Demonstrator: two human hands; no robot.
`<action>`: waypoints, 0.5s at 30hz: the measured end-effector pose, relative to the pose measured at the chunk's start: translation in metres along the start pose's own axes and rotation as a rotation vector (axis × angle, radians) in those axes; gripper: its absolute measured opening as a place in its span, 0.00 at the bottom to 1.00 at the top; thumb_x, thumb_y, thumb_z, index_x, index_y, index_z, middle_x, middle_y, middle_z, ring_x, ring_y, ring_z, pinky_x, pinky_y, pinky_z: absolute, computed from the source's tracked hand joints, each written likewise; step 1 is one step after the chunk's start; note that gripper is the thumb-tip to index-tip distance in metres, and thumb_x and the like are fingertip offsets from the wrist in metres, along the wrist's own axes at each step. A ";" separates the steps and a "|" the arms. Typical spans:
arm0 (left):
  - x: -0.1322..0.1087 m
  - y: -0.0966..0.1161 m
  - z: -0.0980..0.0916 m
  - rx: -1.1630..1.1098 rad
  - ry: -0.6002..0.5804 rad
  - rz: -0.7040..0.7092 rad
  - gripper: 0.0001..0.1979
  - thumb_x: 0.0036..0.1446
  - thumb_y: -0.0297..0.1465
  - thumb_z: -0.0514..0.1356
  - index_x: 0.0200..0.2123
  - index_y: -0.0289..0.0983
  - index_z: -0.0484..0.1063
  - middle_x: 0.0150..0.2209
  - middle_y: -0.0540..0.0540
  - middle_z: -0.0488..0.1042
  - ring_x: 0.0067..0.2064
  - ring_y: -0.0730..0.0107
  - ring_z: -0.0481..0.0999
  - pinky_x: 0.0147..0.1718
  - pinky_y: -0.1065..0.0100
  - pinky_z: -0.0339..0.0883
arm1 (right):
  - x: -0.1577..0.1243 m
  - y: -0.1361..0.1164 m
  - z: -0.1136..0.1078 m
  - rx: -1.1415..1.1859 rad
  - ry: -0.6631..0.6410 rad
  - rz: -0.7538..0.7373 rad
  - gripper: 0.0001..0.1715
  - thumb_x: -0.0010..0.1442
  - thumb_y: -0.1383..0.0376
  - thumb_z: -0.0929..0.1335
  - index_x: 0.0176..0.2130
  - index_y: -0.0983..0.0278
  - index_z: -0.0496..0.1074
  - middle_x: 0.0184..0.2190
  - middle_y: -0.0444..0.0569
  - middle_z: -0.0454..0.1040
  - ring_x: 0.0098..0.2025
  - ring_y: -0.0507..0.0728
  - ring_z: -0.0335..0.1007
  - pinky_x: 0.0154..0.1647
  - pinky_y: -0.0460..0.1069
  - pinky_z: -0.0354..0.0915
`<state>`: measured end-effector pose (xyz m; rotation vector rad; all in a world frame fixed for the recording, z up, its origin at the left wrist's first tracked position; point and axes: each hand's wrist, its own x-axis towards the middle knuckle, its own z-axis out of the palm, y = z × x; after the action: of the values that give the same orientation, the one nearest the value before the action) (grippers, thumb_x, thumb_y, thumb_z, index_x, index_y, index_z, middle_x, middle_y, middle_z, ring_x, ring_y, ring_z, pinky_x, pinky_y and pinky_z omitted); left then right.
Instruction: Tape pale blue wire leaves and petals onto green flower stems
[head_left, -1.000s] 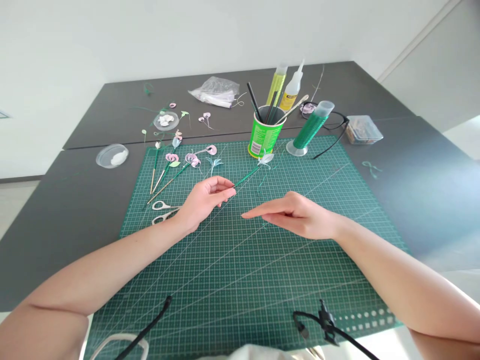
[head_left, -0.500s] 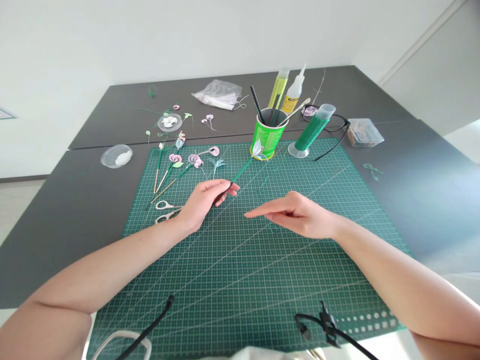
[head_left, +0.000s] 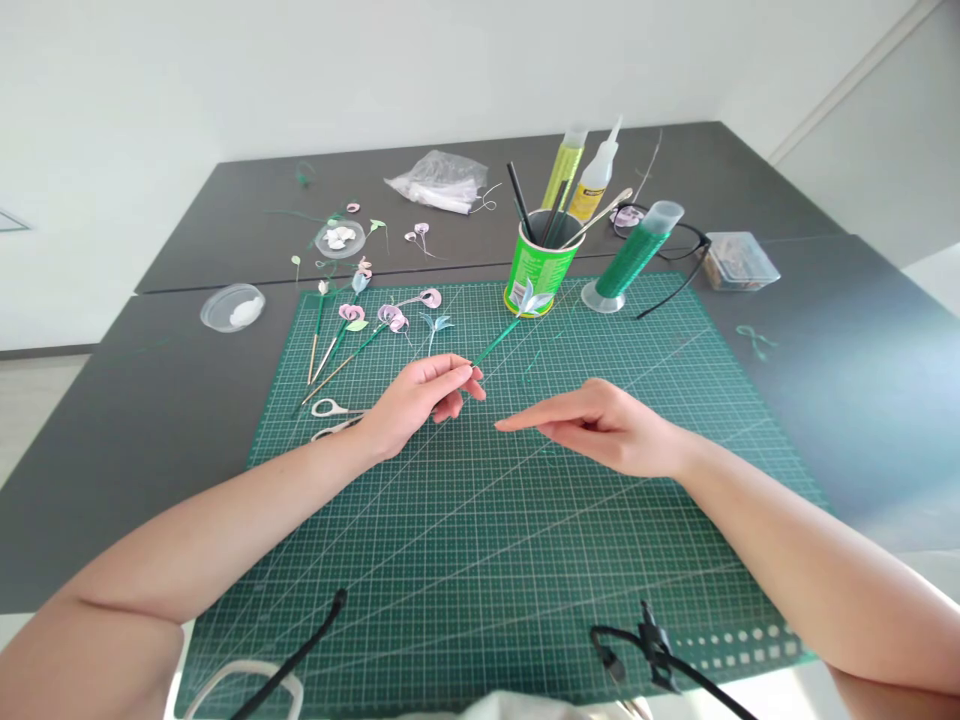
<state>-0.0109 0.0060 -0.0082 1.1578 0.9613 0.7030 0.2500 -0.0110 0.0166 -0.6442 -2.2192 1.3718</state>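
My left hand [head_left: 427,395] pinches the green-wrapped stem of a pale blue flower [head_left: 532,299] between thumb and fingers. The stem slants up to the right, and the petals overlap the front of a green can [head_left: 541,268]. To the right, my right hand [head_left: 600,425] hovers over the green cutting mat [head_left: 450,560], fingertips pointing left, thumb and index close together; anything between them is too fine to make out. Scissors [head_left: 328,408] lie partly behind my left wrist. Several finished flowers [head_left: 350,314] on sticks rest at the mat's upper left.
Black sticks and a spoon-like tool stand in the can. Around it are a green thread spool [head_left: 637,250], a yellow-green spool [head_left: 564,168], a glue bottle [head_left: 596,180] and glasses [head_left: 705,243]. A plastic box [head_left: 741,260] sits right, a bag [head_left: 442,182] behind, small dishes [head_left: 233,307] left.
The flower has tilted slightly, its head shifting a little right, and its petals look more spread. My left fingers have rolled along the stem. My right hand has barely moved.
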 end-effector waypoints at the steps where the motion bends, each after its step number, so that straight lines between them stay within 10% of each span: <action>1: 0.000 0.001 0.000 0.010 -0.003 -0.005 0.13 0.67 0.41 0.63 0.40 0.36 0.76 0.36 0.47 0.78 0.25 0.78 0.63 0.23 0.72 0.53 | 0.000 0.000 0.000 0.011 0.003 -0.004 0.23 0.70 0.74 0.61 0.56 0.77 0.79 0.17 0.34 0.54 0.18 0.46 0.43 0.17 0.45 0.43; 15: -0.002 0.006 0.003 0.057 0.019 -0.040 0.13 0.63 0.41 0.66 0.41 0.37 0.74 0.34 0.48 0.78 0.24 0.78 0.57 0.24 0.70 0.51 | -0.001 0.000 -0.001 0.063 0.007 0.020 0.22 0.71 0.73 0.62 0.56 0.75 0.79 0.17 0.34 0.55 0.18 0.46 0.42 0.17 0.45 0.41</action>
<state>-0.0089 0.0043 -0.0010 1.1804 1.0234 0.6591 0.2513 -0.0111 0.0172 -0.6497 -2.1601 1.4408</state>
